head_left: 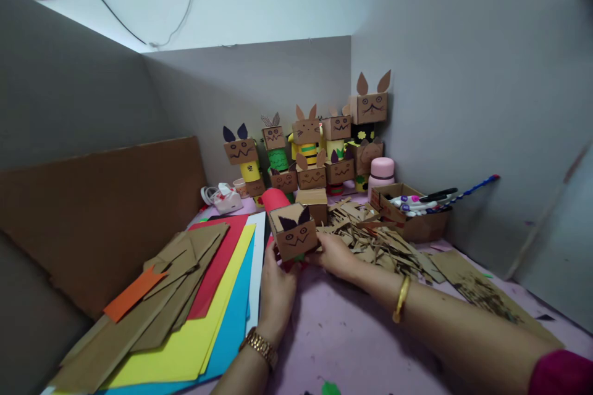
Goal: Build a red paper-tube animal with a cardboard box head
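Observation:
A small cardboard animal figure (296, 239) with a box head, a drawn face and dark pointed ears is between my hands, low over the table. My left hand (278, 284) grips its lower left side, with a gold watch on that wrist. On the lower right, the fingers of my right hand (337, 255) are closed at the base, where bits of red and green show under the head. The figure's lower part is mostly hidden by the hands and the head. Just behind it are a red paper piece (275, 199) and a plain cardboard box (312, 205).
Several finished cardboard animal figures (311, 178) stand stacked at the back. To the left lie cardboard pieces (171, 296) on coloured paper sheets (231, 315). Cardboard scraps (370, 241), a box of markers (417, 225) and a pink bottle (382, 174) are on the right. Grey partitions enclose the table.

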Tool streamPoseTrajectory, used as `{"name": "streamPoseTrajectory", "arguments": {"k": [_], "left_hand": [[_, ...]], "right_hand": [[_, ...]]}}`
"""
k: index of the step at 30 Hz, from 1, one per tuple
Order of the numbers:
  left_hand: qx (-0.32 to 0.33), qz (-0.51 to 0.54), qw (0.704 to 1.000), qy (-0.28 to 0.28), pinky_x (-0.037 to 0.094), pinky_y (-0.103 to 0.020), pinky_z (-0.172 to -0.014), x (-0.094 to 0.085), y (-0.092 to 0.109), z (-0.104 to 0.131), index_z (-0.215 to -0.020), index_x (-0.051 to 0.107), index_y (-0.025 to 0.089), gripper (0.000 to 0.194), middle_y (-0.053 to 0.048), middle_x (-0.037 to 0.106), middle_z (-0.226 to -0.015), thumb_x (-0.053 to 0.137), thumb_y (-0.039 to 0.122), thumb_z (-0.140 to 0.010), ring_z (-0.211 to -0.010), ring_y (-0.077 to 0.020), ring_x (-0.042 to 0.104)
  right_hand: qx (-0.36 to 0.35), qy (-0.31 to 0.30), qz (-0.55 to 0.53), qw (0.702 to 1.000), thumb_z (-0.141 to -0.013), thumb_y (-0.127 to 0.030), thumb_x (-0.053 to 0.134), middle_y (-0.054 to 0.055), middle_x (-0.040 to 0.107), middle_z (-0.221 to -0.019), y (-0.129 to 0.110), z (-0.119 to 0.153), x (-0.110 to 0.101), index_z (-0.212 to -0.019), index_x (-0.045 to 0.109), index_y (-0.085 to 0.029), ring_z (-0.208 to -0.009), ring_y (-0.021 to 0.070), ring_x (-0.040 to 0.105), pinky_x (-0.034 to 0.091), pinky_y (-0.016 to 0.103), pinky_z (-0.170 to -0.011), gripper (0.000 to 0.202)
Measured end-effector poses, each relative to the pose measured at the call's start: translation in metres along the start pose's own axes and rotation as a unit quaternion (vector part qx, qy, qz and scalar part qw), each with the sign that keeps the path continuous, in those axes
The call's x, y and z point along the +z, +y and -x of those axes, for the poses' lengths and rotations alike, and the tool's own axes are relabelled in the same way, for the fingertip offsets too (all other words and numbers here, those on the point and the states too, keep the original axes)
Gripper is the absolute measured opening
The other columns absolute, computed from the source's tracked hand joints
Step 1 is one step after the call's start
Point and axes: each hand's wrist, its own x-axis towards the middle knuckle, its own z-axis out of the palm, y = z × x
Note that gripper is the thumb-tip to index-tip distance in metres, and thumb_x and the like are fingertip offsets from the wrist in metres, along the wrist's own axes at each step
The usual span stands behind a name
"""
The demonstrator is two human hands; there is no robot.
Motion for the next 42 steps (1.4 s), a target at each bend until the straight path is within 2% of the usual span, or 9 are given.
{"name": "streamPoseTrajectory", "arguments": {"k": [6,9,13,17,23,27,35,38,42], "left_hand": [[-0.003,0.021,1.0,-0.005,0.047,-0.033,-0.084,-0.001,-0.001,0.001,-0.123,0.045,0.019,0.054,-0.01,0.06,-0.119,0.057,0.009,-0.071,-0.099,-0.0204,0.061],[-0.005,0.024,1.0,-0.011,0.047,-0.035,-0.085,-0.003,-0.001,0.002,-0.123,0.045,0.019,0.055,-0.011,0.06,-0.119,0.059,0.012,-0.07,-0.099,-0.0216,0.062],[-0.001,0.026,1.0,-0.016,0.047,-0.039,-0.088,-0.003,-0.002,0.003,-0.123,0.045,0.019,0.055,-0.012,0.059,-0.121,0.062,0.017,-0.071,-0.101,-0.0236,0.061],[0.01,0.034,0.999,-0.016,0.047,-0.039,-0.09,-0.003,-0.007,0.002,-0.125,0.043,0.018,0.048,-0.014,0.057,-0.123,0.056,0.023,-0.079,-0.106,-0.0233,0.059],[0.021,0.047,0.998,-0.022,0.043,-0.042,-0.096,-0.006,-0.012,0.004,-0.134,0.037,0.02,0.055,-0.014,0.055,-0.128,0.054,0.021,-0.082,-0.115,-0.0231,0.054],[0.022,0.058,0.998,-0.026,0.043,-0.04,-0.098,-0.006,-0.01,0.005,-0.133,0.037,0.019,0.057,-0.014,0.053,-0.13,0.056,0.019,-0.08,-0.117,-0.0225,0.054],[0.015,0.074,0.997,-0.035,0.043,-0.04,-0.098,-0.006,-0.013,0.007,-0.126,0.043,0.017,0.05,-0.015,0.054,-0.13,0.058,0.019,-0.078,-0.115,-0.023,0.056],[0.02,0.077,0.996,-0.035,0.044,-0.039,-0.097,-0.006,-0.014,0.006,-0.126,0.042,0.018,0.052,-0.015,0.054,-0.13,0.059,0.018,-0.076,-0.115,-0.0228,0.056],[0.024,0.076,0.996,-0.033,0.045,-0.039,-0.096,-0.005,-0.016,0.005,-0.127,0.042,0.017,0.054,-0.015,0.055,-0.129,0.057,0.015,-0.075,-0.114,-0.0227,0.057]], "right_hand": [[-0.008,-0.005,-0.002,1.0,-0.069,-0.01,0.063,0.004,0.074,-0.087,0.005,-0.003,-0.002,-0.093,0.07,-0.02,-0.079,0.0215,0.065,0.045,0.026,-0.068,0.027],[-0.013,-0.011,-0.003,1.0,-0.068,-0.009,0.062,0.004,0.074,-0.087,0.005,-0.002,-0.004,-0.094,0.07,-0.02,-0.08,0.0219,0.065,0.045,0.026,-0.068,0.03],[-0.024,-0.026,-0.008,0.999,-0.062,-0.014,0.071,0.003,0.074,-0.089,0.002,-0.002,-0.005,-0.092,0.07,-0.021,-0.084,0.0233,0.065,0.046,0.026,-0.071,0.031],[-0.019,-0.024,-0.007,1.0,-0.067,-0.018,0.069,0.003,0.073,-0.089,0.002,-0.004,-0.005,-0.092,0.07,-0.021,-0.084,0.0228,0.064,0.045,0.027,-0.072,0.025],[-0.012,-0.023,-0.004,1.0,-0.068,-0.015,0.065,0.002,0.073,-0.086,0.006,-0.003,-0.003,-0.092,0.07,-0.02,-0.081,0.0221,0.064,0.045,0.027,-0.07,0.024],[-0.019,-0.033,-0.009,0.999,-0.064,-0.014,0.068,0.003,0.073,-0.088,0.005,-0.004,-0.003,-0.09,0.069,-0.019,-0.084,0.0229,0.064,0.045,0.027,-0.072,0.026],[-0.04,-0.056,-0.015,0.998,-0.066,-0.013,0.065,0.002,0.072,-0.085,0.001,-0.002,-0.01,-0.09,0.069,-0.017,-0.078,0.0187,0.063,0.045,0.024,-0.069,0.025],[-0.03,-0.049,-0.006,0.998,-0.063,-0.014,0.07,0.002,0.072,-0.084,0.002,-0.003,-0.008,-0.089,0.069,-0.017,-0.076,0.0186,0.063,0.043,0.024,-0.067,0.027],[-0.017,-0.022,0.011,1.0,-0.067,-0.01,0.063,0.003,0.071,-0.078,0.003,-0.005,-0.004,-0.088,0.07,-0.017,-0.073,0.0195,0.062,0.041,0.025,-0.064,0.023]]}}
